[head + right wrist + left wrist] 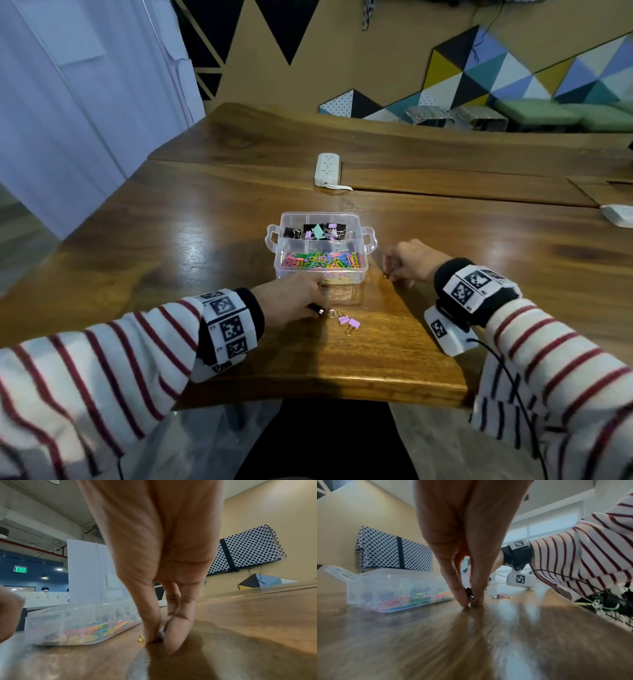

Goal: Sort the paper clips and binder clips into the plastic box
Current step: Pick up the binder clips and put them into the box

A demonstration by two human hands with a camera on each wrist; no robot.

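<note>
A clear plastic box [371,240] stands mid-table, with binder clips in its far compartment and coloured paper clips [322,262] in the near one. My left hand [317,310] is just in front of the box and pinches a black binder clip [469,595] against the table. Two pink binder clips [349,322] lie right of that hand. My right hand [388,274] is at the box's right front corner; its fingertips [175,639] pinch a small gold-handled clip [141,639] on the wood.
The wooden table [376,359] ends close in front of me. A white power strip [327,169] lies beyond the box, and a white object [618,214] sits at the far right edge. A cable [507,377] hangs from my right wrist.
</note>
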